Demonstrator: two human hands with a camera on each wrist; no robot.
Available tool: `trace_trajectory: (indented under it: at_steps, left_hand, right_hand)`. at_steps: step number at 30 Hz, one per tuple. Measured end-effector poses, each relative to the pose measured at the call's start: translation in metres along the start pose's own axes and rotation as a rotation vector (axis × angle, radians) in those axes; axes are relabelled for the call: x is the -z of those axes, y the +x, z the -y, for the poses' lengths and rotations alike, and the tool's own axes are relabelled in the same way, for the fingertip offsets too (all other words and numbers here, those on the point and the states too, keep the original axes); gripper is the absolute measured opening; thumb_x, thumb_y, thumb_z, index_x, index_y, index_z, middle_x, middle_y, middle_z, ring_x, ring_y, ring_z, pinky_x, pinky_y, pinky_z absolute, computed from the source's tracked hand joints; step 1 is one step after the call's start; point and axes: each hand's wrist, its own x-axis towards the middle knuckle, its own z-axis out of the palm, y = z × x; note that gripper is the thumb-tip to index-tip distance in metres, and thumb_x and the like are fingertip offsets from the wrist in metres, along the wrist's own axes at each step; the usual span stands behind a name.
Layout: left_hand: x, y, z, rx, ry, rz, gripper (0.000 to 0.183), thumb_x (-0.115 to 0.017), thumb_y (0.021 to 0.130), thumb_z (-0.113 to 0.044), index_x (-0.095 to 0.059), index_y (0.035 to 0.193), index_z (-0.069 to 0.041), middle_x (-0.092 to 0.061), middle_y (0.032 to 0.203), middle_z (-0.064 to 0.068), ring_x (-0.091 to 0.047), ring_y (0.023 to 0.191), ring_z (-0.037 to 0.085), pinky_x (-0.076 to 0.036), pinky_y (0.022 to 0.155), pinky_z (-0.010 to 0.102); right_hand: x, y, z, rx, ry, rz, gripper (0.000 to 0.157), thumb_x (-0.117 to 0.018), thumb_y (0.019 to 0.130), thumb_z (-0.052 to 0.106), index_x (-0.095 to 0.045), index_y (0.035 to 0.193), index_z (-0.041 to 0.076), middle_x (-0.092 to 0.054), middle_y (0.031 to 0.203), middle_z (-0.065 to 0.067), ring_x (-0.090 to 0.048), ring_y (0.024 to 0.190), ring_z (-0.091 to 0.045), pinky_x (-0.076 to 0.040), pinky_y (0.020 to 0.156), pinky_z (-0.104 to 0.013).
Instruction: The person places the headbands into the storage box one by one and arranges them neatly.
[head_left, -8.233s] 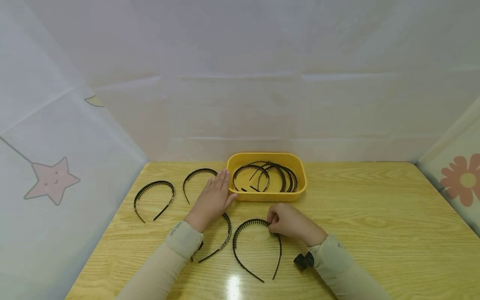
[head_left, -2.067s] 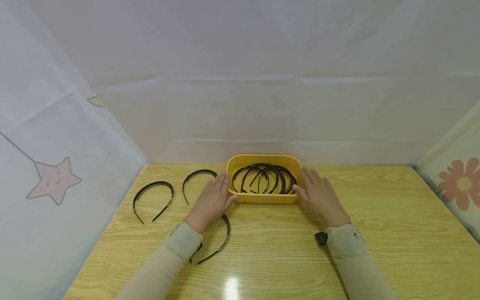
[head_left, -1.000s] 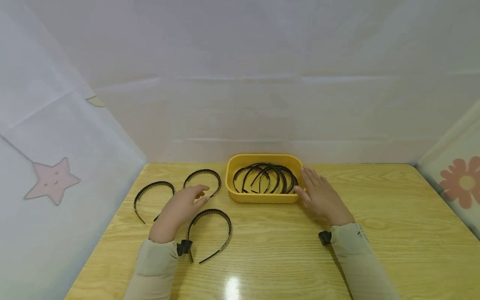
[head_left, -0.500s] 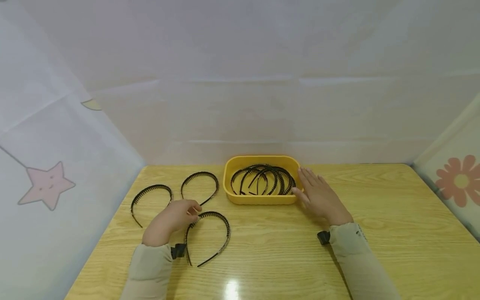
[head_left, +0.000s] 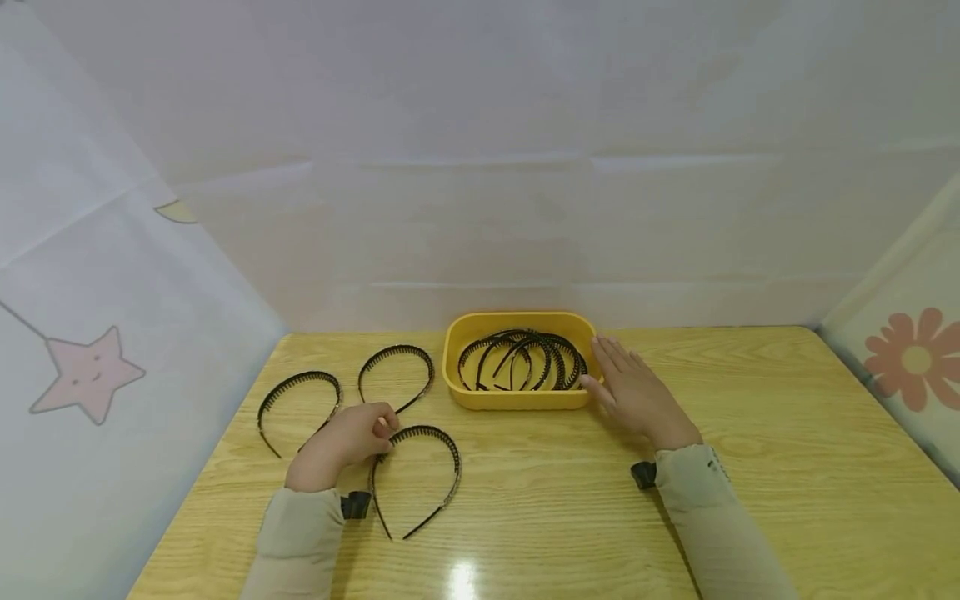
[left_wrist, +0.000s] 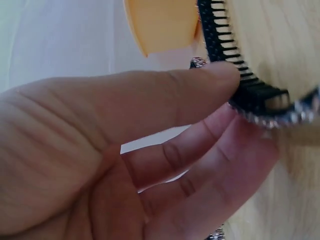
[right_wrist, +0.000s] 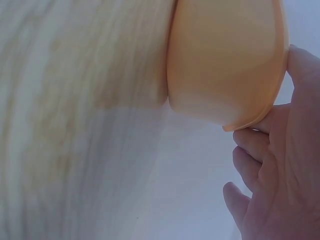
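Observation:
My left hand (head_left: 345, 442) pinches a black toothed headband (head_left: 457, 467) at its upper left, thumb on one side and fingers on the other. The left wrist view shows the headband's comb teeth (left_wrist: 227, 44) and glittery trim near the thumb. My right hand (head_left: 637, 396) rests with extended fingers against the right end of a yellow bin (head_left: 517, 402). In the right wrist view, the thumb and fingers touch the bin's rim (right_wrist: 281, 75). Several black headbands (head_left: 551, 367) lie overlapping in the bin.
Two more headbands lie on the wooden table (head_left: 787, 467): one headband (head_left: 300, 376) at the far left, partly behind the left hand, and another headband (head_left: 396, 348) left of the bin. A pale wall sheet (head_left: 480, 233) stands behind the table.
A headband from the table's middle now lies in the bin. My left hand left the bin's left end, moved left and down, and took hold of the nearest headband, which has shifted slightly.

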Motion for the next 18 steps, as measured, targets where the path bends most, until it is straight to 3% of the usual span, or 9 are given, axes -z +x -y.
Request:
trace_trajectory:
  at_steps: [6,13,18]
  left_hand:
    - [-0.0011,0.0002,0.0013,-0.01,-0.004,0.007,0.018,-0.066,0.084,-0.008,-0.065,0.102,-0.008,-0.064,0.09,0.003,-0.059,0.083,0.017,-0.05,0.068,0.033]
    - [-0.0007,0.0039,0.0042,-0.074,-0.032,-0.001,0.016,-0.063,0.086,-0.009,-0.067,0.101,-0.011,-0.065,0.092,-0.001,-0.06,0.086,0.015,-0.051,0.072,0.033]
    - [-0.0023,0.007,0.0059,-0.073,-0.159,0.034,0.019,-0.062,0.088,-0.009,-0.067,0.106,-0.007,-0.065,0.091,0.001,-0.061,0.081,0.012,-0.053,0.065,0.028]
  right_hand:
    - [-0.0003,-0.0002,-0.0004,0.006,0.0,-0.006,0.074,-0.025,0.096,0.057,-0.007,0.15,0.009,-0.009,0.156,-0.011,-0.005,0.143,-0.027,-0.009,0.116,-0.049]
    - [0.0016,-0.0011,0.0008,0.018,0.003,-0.011,0.072,-0.028,0.098,0.053,-0.008,0.15,0.008,-0.01,0.155,-0.013,-0.007,0.143,-0.029,-0.011,0.115,-0.05]
    - [0.002,-0.0011,0.0011,0.015,-0.006,-0.012,0.073,-0.027,0.097,0.054,-0.009,0.15,0.008,-0.01,0.155,-0.013,-0.008,0.143,-0.03,-0.012,0.115,-0.05]
